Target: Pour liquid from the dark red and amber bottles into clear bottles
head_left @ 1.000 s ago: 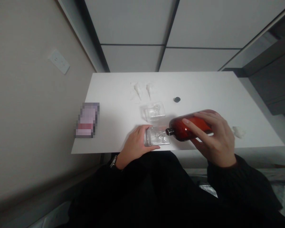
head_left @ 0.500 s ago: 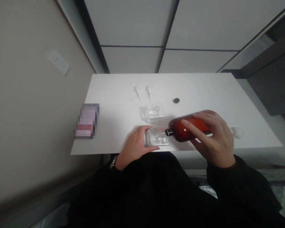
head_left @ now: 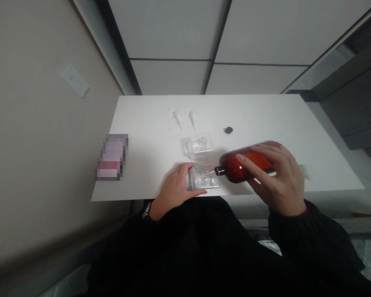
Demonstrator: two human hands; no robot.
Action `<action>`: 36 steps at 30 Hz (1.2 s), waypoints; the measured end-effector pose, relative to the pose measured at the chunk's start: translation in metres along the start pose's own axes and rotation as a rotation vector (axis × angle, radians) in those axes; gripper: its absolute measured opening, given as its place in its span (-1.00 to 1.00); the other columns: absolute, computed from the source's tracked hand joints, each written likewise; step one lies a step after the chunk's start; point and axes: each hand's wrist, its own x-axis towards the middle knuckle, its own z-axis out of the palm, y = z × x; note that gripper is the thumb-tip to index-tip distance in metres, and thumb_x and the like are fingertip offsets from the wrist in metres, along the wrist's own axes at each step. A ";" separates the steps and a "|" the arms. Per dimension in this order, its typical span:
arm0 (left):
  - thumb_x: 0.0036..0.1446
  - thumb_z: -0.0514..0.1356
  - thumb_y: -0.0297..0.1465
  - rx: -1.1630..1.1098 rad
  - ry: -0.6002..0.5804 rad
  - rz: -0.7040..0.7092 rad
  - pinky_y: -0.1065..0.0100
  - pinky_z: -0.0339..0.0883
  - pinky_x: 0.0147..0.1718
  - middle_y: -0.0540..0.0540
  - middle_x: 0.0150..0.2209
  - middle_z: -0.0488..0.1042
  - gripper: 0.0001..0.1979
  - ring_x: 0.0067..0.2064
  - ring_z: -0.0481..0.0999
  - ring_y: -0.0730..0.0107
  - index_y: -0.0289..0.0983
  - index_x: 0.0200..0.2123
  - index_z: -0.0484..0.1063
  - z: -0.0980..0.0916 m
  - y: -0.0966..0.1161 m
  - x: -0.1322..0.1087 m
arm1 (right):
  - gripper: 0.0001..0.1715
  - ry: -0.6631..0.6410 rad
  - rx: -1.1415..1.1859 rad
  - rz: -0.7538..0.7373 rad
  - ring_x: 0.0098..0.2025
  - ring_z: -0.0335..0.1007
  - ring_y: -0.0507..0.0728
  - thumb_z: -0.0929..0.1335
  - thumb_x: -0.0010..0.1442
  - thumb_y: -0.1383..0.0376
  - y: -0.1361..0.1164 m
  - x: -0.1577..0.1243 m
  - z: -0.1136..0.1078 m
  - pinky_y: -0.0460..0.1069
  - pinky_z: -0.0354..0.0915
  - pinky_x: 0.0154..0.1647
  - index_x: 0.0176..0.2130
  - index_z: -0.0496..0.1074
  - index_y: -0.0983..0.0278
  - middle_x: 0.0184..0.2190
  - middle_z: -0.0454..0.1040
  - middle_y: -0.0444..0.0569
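Observation:
My right hand (head_left: 276, 173) is wrapped round an amber-red bottle (head_left: 245, 163), tipped nearly level with its uncapped neck pointing left. A clear stream runs from the mouth into a clear square container (head_left: 204, 181) at the table's front edge. The container lies on its side or back; which, I cannot tell. My left hand (head_left: 179, 185) grips its left end, thumb at the near side and fingers at the far side. Just behind stands a second clear square container (head_left: 200, 145). A dark round cap (head_left: 228, 130) lies farther back.
Two white pump or nozzle tops (head_left: 177, 116) lie near the back of the white table (head_left: 266, 111). A blurred pink phone-like object (head_left: 112, 157) is at the left edge. Crumpled white tissue (head_left: 307, 171) is partly behind my right hand. A wall outlet (head_left: 75, 80) is at left.
Both hands keep their holds and the bottle stays tilted over the near container. The whole view has shifted very slightly; otherwise little differs.

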 end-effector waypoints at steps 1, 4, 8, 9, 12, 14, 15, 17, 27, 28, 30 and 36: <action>0.03 0.56 -0.19 -0.002 -0.001 -0.003 -0.08 0.47 0.16 -0.19 0.14 0.52 -0.25 0.17 0.57 -0.05 -0.15 0.18 0.27 0.000 0.000 0.000 | 0.20 -0.001 -0.001 0.001 0.16 0.51 0.43 0.49 0.17 0.59 0.000 0.000 0.000 0.42 0.50 0.18 0.54 0.05 -0.07 0.20 0.48 0.16; 0.02 0.56 -0.18 -0.002 -0.003 -0.008 -0.07 0.47 0.16 -0.19 0.14 0.52 -0.24 0.17 0.57 -0.05 -0.15 0.17 0.27 0.000 0.000 0.000 | 0.19 0.003 -0.016 -0.012 0.16 0.50 0.42 0.49 0.17 0.60 0.000 0.000 0.000 0.41 0.50 0.18 0.53 0.06 -0.05 0.19 0.48 0.16; 0.03 0.56 -0.17 0.006 -0.007 -0.005 -0.06 0.47 0.17 -0.21 0.15 0.52 -0.24 0.18 0.56 -0.05 -0.17 0.18 0.26 0.000 0.000 0.000 | 0.15 0.007 -0.042 -0.019 0.17 0.48 0.39 0.48 0.18 0.61 0.000 0.000 0.000 0.39 0.50 0.18 0.51 0.10 -0.04 0.18 0.47 0.15; 0.03 0.56 -0.17 0.009 -0.009 -0.008 -0.06 0.47 0.17 -0.21 0.15 0.52 -0.24 0.17 0.56 -0.05 -0.17 0.18 0.26 0.000 0.000 0.000 | 0.14 0.006 -0.047 -0.018 0.17 0.48 0.39 0.47 0.18 0.61 0.000 0.000 0.000 0.38 0.50 0.19 0.51 0.11 -0.04 0.17 0.47 0.15; 0.02 0.56 -0.17 0.015 -0.006 -0.014 -0.07 0.47 0.15 -0.21 0.14 0.52 -0.24 0.16 0.57 -0.05 -0.16 0.17 0.27 0.000 0.000 0.000 | 0.12 0.003 -0.050 -0.016 0.17 0.48 0.38 0.47 0.18 0.61 0.000 -0.001 0.000 0.38 0.49 0.19 0.50 0.12 -0.04 0.17 0.47 0.13; 0.03 0.56 -0.17 0.010 -0.003 -0.010 -0.07 0.47 0.15 -0.20 0.13 0.52 -0.25 0.16 0.57 -0.05 -0.16 0.17 0.27 0.000 0.000 0.000 | 0.10 0.004 -0.049 -0.009 0.18 0.48 0.38 0.46 0.18 0.61 -0.001 -0.001 0.000 0.38 0.49 0.20 0.49 0.14 -0.05 0.17 0.47 0.13; 0.03 0.56 -0.17 0.007 -0.004 -0.007 -0.07 0.47 0.15 -0.20 0.13 0.52 -0.25 0.16 0.57 -0.05 -0.16 0.17 0.27 0.000 0.001 0.000 | 0.10 0.005 -0.049 -0.007 0.18 0.49 0.38 0.46 0.18 0.61 -0.001 -0.001 0.000 0.38 0.49 0.21 0.49 0.14 -0.05 0.17 0.47 0.13; 0.03 0.56 -0.17 0.004 -0.002 -0.005 -0.07 0.46 0.16 -0.20 0.14 0.52 -0.25 0.16 0.57 -0.04 -0.16 0.17 0.27 0.000 0.000 0.000 | 0.10 0.001 -0.049 -0.002 0.18 0.49 0.38 0.46 0.19 0.61 -0.001 -0.001 0.000 0.38 0.49 0.21 0.49 0.13 -0.08 0.18 0.47 0.11; 0.03 0.56 -0.16 0.003 -0.002 -0.005 -0.07 0.47 0.17 -0.22 0.14 0.52 -0.23 0.17 0.57 -0.05 -0.18 0.17 0.26 0.001 0.000 0.000 | 0.14 0.009 -0.056 -0.009 0.17 0.51 0.39 0.48 0.18 0.61 0.001 -0.002 -0.001 0.38 0.50 0.19 0.51 0.11 -0.08 0.19 0.49 0.13; 0.02 0.57 -0.16 0.003 -0.002 -0.006 -0.07 0.47 0.16 -0.22 0.14 0.52 -0.23 0.17 0.57 -0.05 -0.19 0.17 0.26 0.000 0.000 0.000 | 0.15 0.002 -0.045 -0.003 0.17 0.51 0.40 0.48 0.18 0.61 0.001 -0.002 -0.001 0.39 0.50 0.19 0.51 0.10 -0.09 0.20 0.49 0.12; 0.02 0.57 -0.16 0.004 -0.003 -0.010 -0.07 0.47 0.16 -0.22 0.14 0.52 -0.23 0.17 0.57 -0.05 -0.18 0.17 0.26 0.000 0.001 0.000 | 0.17 -0.014 -0.031 0.007 0.19 0.51 0.41 0.47 0.19 0.61 0.000 -0.002 -0.001 0.41 0.50 0.20 0.51 0.09 -0.12 0.22 0.48 0.12; 0.03 0.56 -0.17 0.003 -0.006 -0.013 -0.07 0.46 0.17 -0.22 0.15 0.52 -0.24 0.18 0.57 -0.05 -0.17 0.17 0.26 -0.001 0.002 0.000 | 0.17 -0.010 -0.046 -0.014 0.19 0.50 0.41 0.48 0.18 0.61 0.000 -0.001 -0.002 0.40 0.48 0.22 0.53 0.08 -0.06 0.21 0.48 0.15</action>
